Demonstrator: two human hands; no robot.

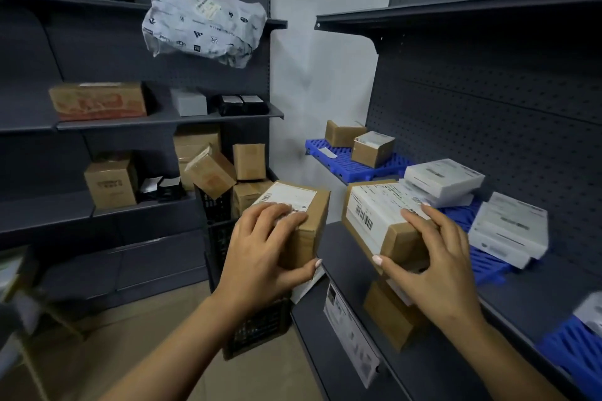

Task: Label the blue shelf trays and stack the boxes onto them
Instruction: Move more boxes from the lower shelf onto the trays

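Under each hand's (260,247) curled fingers (423,221), one labelled box (299,205).

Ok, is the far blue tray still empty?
No, the far blue tray already holds two brown boxes, plus a small white slip near its front edge.

Two labelled brown boxes (294,205) (374,215) held aloft; blue trays (342,159) shelved.
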